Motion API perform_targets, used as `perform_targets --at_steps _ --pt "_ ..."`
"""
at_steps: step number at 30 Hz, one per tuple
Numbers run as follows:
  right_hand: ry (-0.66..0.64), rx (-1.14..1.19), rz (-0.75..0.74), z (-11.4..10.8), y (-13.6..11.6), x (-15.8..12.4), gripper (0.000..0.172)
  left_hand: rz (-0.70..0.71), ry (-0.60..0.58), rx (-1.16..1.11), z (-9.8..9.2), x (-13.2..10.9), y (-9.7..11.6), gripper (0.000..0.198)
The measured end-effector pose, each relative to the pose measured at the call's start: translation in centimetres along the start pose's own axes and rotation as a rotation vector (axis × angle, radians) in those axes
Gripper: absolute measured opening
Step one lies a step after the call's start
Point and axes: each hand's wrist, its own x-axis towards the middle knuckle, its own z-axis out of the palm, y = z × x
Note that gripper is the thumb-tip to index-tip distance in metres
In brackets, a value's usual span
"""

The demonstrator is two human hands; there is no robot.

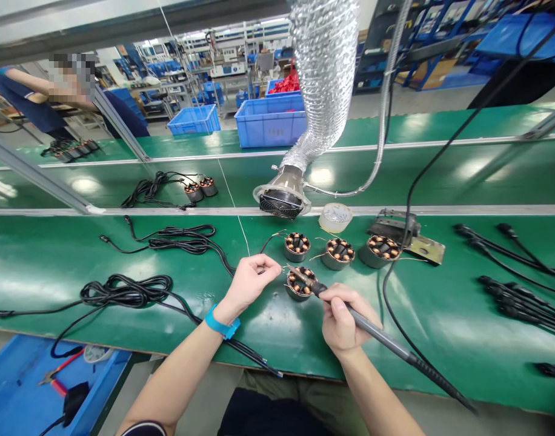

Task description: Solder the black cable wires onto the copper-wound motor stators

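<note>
My left hand (pixel 250 281), wearing a blue wrist strap (pixel 222 323), is closed in a pinch. A black cable (pixel 220 257) runs into its fingers, and a thin pale wire (pixel 234 203) comes down from above to the same hand. My right hand (pixel 345 315) grips a soldering iron (pixel 372 330) like a pen. The iron's tip points left, close to my left fingertips and over a motor stator (pixel 300 290) with copper windings. Fine wire ends show between the tip and the fingers; whether they touch I cannot tell.
More stators (pixel 337 253) stand behind. A fume extractor nozzle (pixel 282 197) hangs above them, beside a tape roll (pixel 335 217) and a metal iron stand (pixel 395 225). Coiled cables (pixel 123 290) lie left, connector cables (pixel 523 303) right. The iron's cord (pixel 407 212) crosses the right side.
</note>
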Motion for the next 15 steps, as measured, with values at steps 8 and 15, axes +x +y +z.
perform_targets --at_steps 8,15 --pt "-0.057 0.058 -0.053 0.2 -0.4 0.3 0.018 0.008 -0.001 0.008 0.0 0.1 0.0 0.015" --pt "-0.161 0.023 -0.127 1.3 -1.1 1.2 0.022 0.008 -0.01 0.011 0.0 -0.1 0.2 0.015"
